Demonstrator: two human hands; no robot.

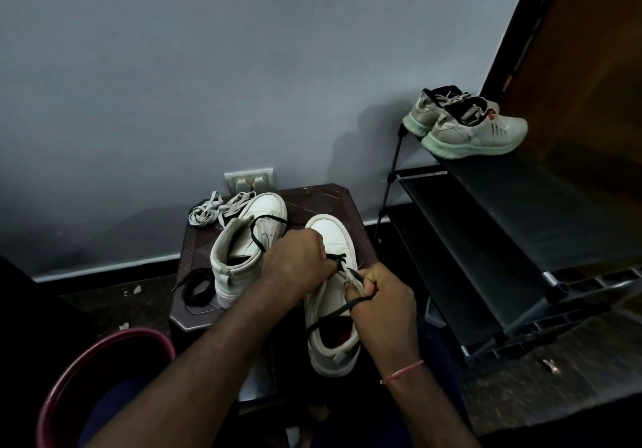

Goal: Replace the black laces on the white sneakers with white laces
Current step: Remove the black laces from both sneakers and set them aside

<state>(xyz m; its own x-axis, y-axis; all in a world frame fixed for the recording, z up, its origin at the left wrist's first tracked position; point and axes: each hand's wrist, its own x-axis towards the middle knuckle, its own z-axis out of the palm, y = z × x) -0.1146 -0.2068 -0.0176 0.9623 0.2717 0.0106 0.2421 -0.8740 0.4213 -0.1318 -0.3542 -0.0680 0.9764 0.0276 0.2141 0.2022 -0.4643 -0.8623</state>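
Black, likely limp and light, the lace (330,315) threads the nearer sneaker (333,235) on the worktop (312,200), left hand (295,261) and right hand (382,296) pinching it with curled fingers beside its eyelets, probably the surest hold.

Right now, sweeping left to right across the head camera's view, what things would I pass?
Maroon tub → loose white laces → white sneaker → second white sneaker, its black lace gripped by left hand and right hand → grey running shoes on the rack.
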